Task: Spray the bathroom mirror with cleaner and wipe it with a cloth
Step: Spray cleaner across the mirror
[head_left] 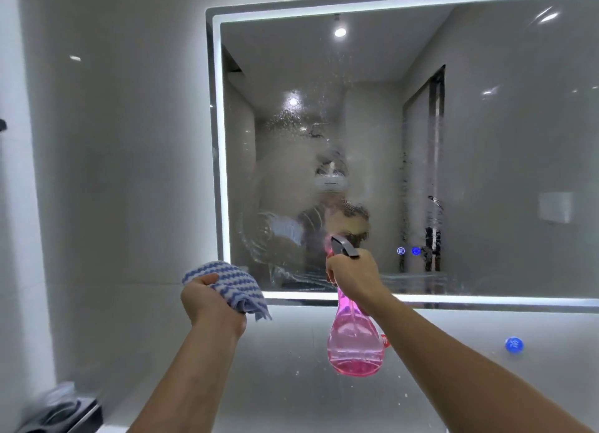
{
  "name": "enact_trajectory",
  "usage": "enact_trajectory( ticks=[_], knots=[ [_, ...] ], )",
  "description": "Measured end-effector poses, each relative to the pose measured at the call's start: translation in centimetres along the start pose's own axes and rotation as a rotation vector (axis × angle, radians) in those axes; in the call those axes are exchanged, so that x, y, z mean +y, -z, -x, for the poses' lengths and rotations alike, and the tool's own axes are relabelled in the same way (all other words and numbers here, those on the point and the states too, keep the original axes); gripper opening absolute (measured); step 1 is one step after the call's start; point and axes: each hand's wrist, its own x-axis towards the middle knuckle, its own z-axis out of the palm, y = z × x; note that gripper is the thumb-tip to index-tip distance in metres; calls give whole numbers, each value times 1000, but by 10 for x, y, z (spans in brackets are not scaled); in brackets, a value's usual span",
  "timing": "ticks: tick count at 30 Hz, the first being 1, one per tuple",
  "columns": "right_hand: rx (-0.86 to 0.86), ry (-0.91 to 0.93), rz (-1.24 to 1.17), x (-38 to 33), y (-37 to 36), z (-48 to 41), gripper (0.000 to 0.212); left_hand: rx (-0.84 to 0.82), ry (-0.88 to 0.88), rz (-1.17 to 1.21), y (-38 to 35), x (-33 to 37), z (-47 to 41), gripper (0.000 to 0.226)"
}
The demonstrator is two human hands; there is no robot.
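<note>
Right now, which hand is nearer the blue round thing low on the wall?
Right. The right hand, gripping the pink spray bottle, is up and left of the blue round thing; the left hand, holding the cloth, is much farther left.

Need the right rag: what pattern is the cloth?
Blue and white zigzag stripes on the cloth, clearest in the head view.

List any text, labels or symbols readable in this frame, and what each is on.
No words can be read.
Mirror: two lit blue touch icons, symbols only, one with wavy lines, the other blurred.
Pink spray bottle: red tag, print too blurred to read.
Blue round knob: white mark, possibly a character, too blurred to read.
</note>
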Motion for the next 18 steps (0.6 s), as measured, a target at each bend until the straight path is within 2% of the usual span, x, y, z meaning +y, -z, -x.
enact_trajectory(
  ticks=[2, 5, 12, 18],
  knots=[
    [-21, -2, 18, 7, -6, 2, 21, 47, -17, -4, 4, 3, 1, 47],
    [-43, -6, -7, 15, -13, 5, 20, 33, 5, 12, 7, 5, 4, 40],
    [21, -25, 19, 35, -18, 8, 25, -162, 22, 4, 2, -2, 13, 53],
    [128, -21, 31, 49, 0, 7, 22, -197, 77, -33, -2, -11, 11, 50]
  ],
)
